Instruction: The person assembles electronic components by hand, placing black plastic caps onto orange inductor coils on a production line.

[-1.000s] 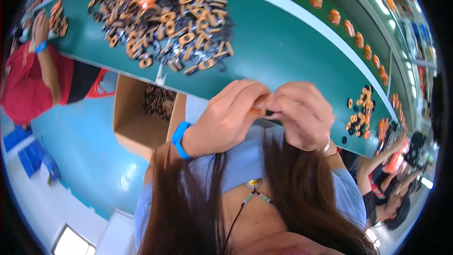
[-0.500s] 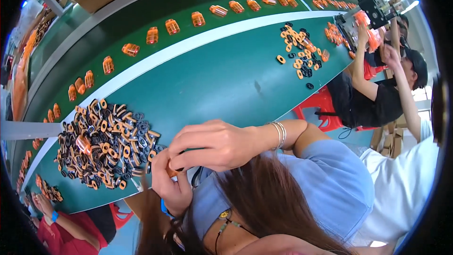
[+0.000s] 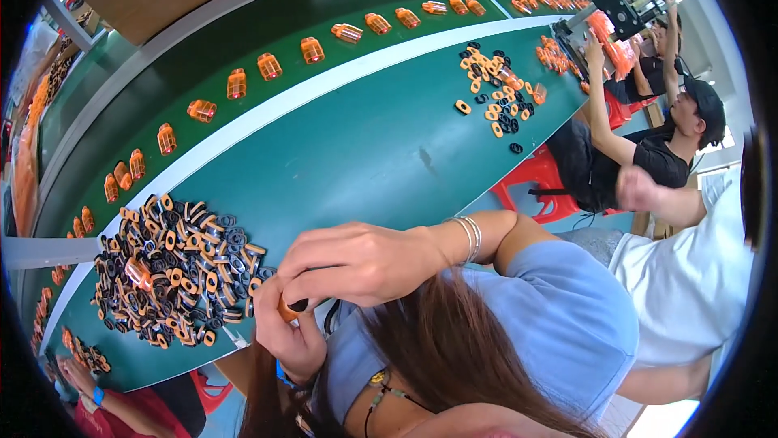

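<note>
In front of my chest my two hands are together. My left hand (image 3: 285, 339) is closed, its fingers pinching a small orange piece (image 3: 287, 310), mostly hidden by fingers. My right hand (image 3: 356, 266) lies over it, fingers curled in, with a dark-nailed thumb pressed on the same piece. Just left of my hands a heap of small orange-and-black oval rings (image 3: 190, 284) covers the bench, with loose black rings among them. A translucent orange bottle-shaped piece (image 3: 138, 274) rests on that heap.
Beyond the white rail (image 3: 324, 85), a green belt (image 3: 267, 29) carries a row of orange bottle-shaped pieces (image 3: 270, 67). A smaller ring heap (image 3: 494, 85) lies farther right on the green bench (image 3: 365, 138). A black-capped person (image 3: 648, 134) sits at right; another person's arm (image 3: 121, 405) shows lower left.
The view has shifted slightly. My fingers have turned a little, and more of the orange piece shows. At the right, the white-shirted person's raised arm has come down.
</note>
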Tool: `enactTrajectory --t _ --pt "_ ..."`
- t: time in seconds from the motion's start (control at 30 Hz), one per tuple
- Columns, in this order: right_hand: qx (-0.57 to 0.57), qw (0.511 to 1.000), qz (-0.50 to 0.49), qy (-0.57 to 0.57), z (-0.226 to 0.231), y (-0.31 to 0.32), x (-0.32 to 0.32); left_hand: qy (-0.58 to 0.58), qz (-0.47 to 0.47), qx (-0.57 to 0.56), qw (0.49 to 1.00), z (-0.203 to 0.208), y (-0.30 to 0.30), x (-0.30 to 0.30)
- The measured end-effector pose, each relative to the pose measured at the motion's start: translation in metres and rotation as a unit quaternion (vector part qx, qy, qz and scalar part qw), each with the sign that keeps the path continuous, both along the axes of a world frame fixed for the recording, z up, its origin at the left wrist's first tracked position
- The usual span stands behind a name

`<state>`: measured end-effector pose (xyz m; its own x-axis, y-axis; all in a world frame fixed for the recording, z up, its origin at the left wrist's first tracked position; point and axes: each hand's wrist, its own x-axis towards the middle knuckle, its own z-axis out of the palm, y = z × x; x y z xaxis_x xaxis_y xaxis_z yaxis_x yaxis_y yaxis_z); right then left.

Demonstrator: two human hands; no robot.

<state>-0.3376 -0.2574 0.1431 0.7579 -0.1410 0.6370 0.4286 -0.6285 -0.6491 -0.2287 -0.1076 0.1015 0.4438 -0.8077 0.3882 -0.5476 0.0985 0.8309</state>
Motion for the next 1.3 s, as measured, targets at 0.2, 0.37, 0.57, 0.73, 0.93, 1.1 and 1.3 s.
enactTrajectory --t 0.2,0.37,0.57,0.73,0.93,1.1,1.3 --pt "-0.006 1.000 -0.005 0.012 0.004 -0.001 -0.003 0.016 -0.012 0.006 1.000 -0.004 0.000 0.001" --pt "-0.019 0.998 0.010 0.051 0.006 0.001 -0.006 0.031 -0.022 0.024 0.999 -0.001 0.004 0.000" --pt "0.002 0.995 -0.009 0.095 -0.005 -0.007 0.002 0.162 -0.063 0.077 0.982 -0.010 -0.006 0.009" --pt "0.068 0.985 0.026 0.156 0.000 -0.028 0.017 0.639 -0.208 -0.062 0.738 -0.015 -0.013 0.018" --pt "-0.031 0.991 0.014 0.131 0.008 -0.031 0.036 0.706 -0.152 -0.103 0.683 -0.014 -0.016 0.009" --pt "-0.015 0.990 -0.003 0.143 0.004 -0.022 0.039 0.658 -0.123 -0.074 0.739 -0.009 -0.008 0.010" --pt "-0.029 0.989 0.003 0.142 0.013 -0.018 0.040 0.638 -0.157 -0.058 0.751 -0.001 0.004 0.006"
